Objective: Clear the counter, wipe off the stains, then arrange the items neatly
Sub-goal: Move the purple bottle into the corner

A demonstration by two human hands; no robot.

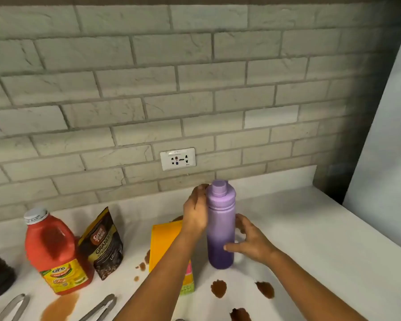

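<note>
The left hand (196, 210) presses flat against the upper side of the tall purple metal bottle (220, 228), fingers curled around its shoulder. The right hand (250, 243) cups the lower body, fingers spread, thumb across the front. The bottle stands upright with its cap on, lilac darkening towards the base, on the white counter (310, 239) near its back edge, just behind brown stains (218, 288).
</note>
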